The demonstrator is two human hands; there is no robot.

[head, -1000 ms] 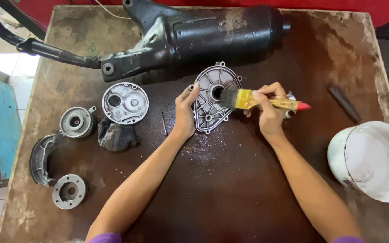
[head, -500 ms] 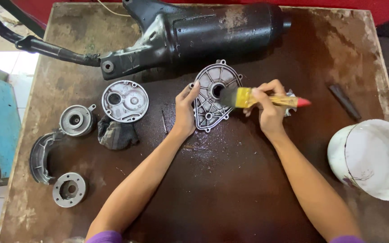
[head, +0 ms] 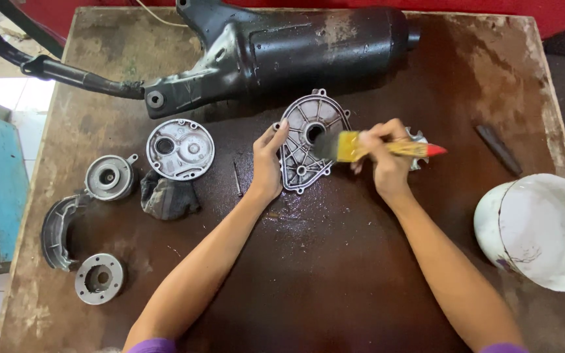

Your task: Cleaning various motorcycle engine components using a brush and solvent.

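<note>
Head view, paintbrush unmoved on engine cover, left hand steadying

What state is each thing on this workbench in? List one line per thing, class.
Engine cover: lying flat, ribbed side up, wet.
Paintbrush: held level, bristles on the cover.
Left hand: steadying the cover's edge.
Right hand: gripping the paintbrush.
White bucket: open, tilted.
Rag: crumpled.
Exhaust muffler: lying on its side.
Table: wet near the cover.
</note>
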